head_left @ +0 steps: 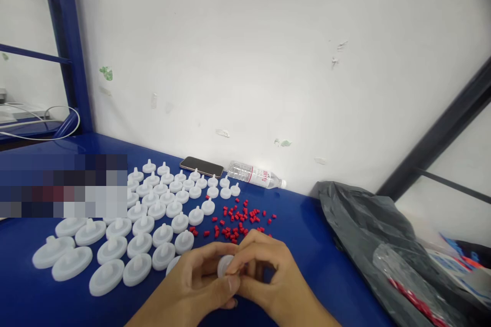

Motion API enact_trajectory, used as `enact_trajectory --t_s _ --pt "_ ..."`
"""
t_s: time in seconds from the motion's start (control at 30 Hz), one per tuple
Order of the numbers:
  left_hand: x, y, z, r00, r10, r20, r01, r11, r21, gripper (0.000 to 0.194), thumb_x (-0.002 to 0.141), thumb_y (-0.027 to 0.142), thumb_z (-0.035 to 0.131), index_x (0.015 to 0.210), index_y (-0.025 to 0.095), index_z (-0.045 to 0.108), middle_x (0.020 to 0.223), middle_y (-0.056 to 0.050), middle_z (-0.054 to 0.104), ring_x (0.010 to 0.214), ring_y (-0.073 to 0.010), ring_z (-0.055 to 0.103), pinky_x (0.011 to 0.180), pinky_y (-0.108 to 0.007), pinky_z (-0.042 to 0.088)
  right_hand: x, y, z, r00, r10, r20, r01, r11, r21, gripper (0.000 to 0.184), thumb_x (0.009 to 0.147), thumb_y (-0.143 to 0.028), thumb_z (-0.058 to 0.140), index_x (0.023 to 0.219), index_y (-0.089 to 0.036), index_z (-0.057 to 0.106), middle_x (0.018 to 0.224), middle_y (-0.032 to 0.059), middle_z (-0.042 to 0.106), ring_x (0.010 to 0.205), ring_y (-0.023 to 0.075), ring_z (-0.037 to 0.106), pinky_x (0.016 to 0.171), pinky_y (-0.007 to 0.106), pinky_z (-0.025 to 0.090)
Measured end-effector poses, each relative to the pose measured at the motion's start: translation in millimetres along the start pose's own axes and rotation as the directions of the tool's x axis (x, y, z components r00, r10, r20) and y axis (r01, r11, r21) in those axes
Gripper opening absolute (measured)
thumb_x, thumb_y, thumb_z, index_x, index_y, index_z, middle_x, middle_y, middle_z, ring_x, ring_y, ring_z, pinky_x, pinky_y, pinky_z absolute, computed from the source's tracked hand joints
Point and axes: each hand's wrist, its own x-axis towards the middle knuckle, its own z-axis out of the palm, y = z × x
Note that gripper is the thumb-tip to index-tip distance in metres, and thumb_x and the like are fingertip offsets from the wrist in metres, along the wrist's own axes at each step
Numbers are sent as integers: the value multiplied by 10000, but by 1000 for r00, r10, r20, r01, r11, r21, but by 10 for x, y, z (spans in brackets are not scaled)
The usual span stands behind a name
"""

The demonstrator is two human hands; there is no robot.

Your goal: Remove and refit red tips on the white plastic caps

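Note:
My left hand (199, 283) is closed around a white plastic disc (223, 266), partly hidden by fingers, low in the middle of the view. My right hand (264, 271) meets it there, fingertips pinched together against the disc; whatever lies between them is hidden. To the left, white round discs (106, 277) of the same look, each with a short nozzle pointing up, stand in loose rows on the blue table (307, 255). Just beyond my hands, many small red caps (241, 225) lie scattered.
A dark phone (201, 166) and a clear water bottle (255, 174) lie by the white wall (268, 61). On the right is a black plastic bag (356, 225) with a clear bag of red pieces (414, 299). A blue metal post (74, 46) rises at left.

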Motion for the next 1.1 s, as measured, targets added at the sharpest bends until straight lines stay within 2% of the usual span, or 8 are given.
enact_trajectory --t_s 0.1,0.3,0.47,0.67,0.8,0.9,1.0,1.1 --pt "-12 29 22 999 -19 -26 18 997 -74 723 719 732 916 1211 228 758 1187 -102 817 1120 -327 776 946 -435 660 -8 14 -2 1000 13 15 -13 1000 17 180 779 -381 995 921 -338 893 837 -39 690 604 52 501 567 186 405" --pt "3 6 28 999 -23 -30 21 998 -65 684 719 691 930 1180 212 768 1105 -87 826 1026 -286 784 851 -367 670 -23 -20 3 998 35 45 -37 998 47 203 771 -427 997 905 -316 892 834 -33 686 608 59 501 559 201 386" --pt "8 -3 47 999 38 12 -38 999 -12 456 743 513 916 1023 175 789 883 -20 747 735 -159 698 640 -237 605 -32 -2 25 996 15 83 -21 997 70 234 754 -427 1007 932 -322 898 855 -34 692 585 51 501 554 203 398" --pt "-25 15 67 1000 12 -1 -12 997 82 379 759 467 799 1009 184 781 815 -7 678 696 -168 688 461 -150 450 -35 4 26 996 -22 89 19 999 45 227 748 -358 1016 944 -345 903 839 -34 719 654 62 593 607 173 443" --pt "-56 108 93 1000 -21 -2 21 996 88 344 729 430 795 971 185 797 867 -23 721 646 -124 637 423 -136 395 -45 -6 26 996 -10 91 5 999 54 223 740 -363 1018 933 -360 907 814 -30 729 620 62 587 576 169 440" --pt "-81 200 123 999 -45 12 43 993 110 338 727 418 795 967 180 803 884 -34 746 667 -144 651 373 -144 369 -49 -24 31 995 -21 96 16 999 52 218 737 -363 1019 925 -363 909 807 -22 745 613 66 586 565 172 435" --pt "-98 251 157 999 -42 -24 45 990 133 309 728 387 797 956 180 795 888 -33 777 827 -206 753 492 -159 485 -41 -38 26 995 -40 90 35 998 53 204 742 -378 1015 915 -352 910 789 -20 733 601 64 572 556 174 425" --pt "-105 266 194 998 30 -60 -18 982 191 241 748 334 772 943 191 790 925 -19 802 949 -230 778 802 -241 618 -26 -30 6 995 -57 84 52 997 57 183 759 -369 1003 914 -339 909 776 -28 703 562 45 514 524 173 386"
